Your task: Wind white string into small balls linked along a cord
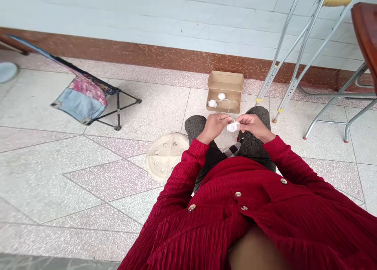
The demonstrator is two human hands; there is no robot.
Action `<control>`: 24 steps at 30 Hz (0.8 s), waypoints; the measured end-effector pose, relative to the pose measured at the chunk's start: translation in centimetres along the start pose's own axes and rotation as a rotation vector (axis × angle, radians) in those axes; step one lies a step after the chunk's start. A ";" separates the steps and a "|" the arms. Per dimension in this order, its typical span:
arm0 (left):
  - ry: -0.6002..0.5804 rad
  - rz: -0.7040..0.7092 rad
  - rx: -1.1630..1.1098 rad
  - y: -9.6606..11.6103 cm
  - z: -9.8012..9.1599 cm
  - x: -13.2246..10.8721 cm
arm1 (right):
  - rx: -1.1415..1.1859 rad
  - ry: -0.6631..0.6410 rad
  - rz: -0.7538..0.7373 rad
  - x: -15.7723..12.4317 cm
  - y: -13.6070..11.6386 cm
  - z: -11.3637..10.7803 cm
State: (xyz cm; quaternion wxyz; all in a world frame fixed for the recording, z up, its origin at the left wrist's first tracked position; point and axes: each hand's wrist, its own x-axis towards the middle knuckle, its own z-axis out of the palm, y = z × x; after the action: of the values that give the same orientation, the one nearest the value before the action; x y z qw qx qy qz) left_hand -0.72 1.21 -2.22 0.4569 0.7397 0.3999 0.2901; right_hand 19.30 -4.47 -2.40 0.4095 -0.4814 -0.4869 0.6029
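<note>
White bundle [232,127] held over my knees, above floor, near wall edge. Left hand [214,125] and right hand [252,125]: fingers pinching bundle from both sides. I judge: keep pinch light, hands close, work above lap. Cardboard box [225,81] on floor just beyond knees.

Soft, even daylight fills the scene without glare, casting only faint shadows under the folding black-framed fabric chair [88,93] on the pale speckled terrazzo floor [59,171]; the small white ball [232,126] is sharp, and the white tiled wall [118,10] bows toward the edges.
</note>
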 end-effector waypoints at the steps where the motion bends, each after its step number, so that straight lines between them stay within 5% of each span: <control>1: -0.009 -0.023 -0.037 0.0 0.5 -0.1 | 0.079 0.016 0.007 -0.1 -0.6 0.1; 5: -0.133 -0.045 -0.097 0.2 2.9 -1.4 | 0.194 0.217 -0.052 1.2 -2.0 -0.5; 10: -0.154 0.023 0.012 1.0 2.7 -2.3 | -0.201 0.399 -0.127 2.6 -0.1 -2.1; 13: -0.078 0.060 0.103 1.0 0.9 -1.7 | -0.284 0.179 -0.034 1.4 0.9 -1.7; 16: -0.057 0.052 0.056 0.6 0.1 -1.1 | -0.058 -0.125 0.080 -0.3 0.1 -0.7; 18: -0.063 0.009 -0.029 0.3 0.6 -1.1 | 0.109 -0.147 0.093 -0.8 -0.9 -0.2; 24: -0.218 -0.034 -0.065 0.3 3.3 -2.4 | 0.186 0.356 -0.084 1.4 -1.8 -1.9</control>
State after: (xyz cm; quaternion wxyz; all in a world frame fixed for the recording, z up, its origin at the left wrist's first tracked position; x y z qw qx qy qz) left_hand 0.77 -2.38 -3.41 0.5265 0.7446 0.3507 0.2129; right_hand 20.91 -2.43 -0.96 0.5567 -0.5196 -0.3687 0.5331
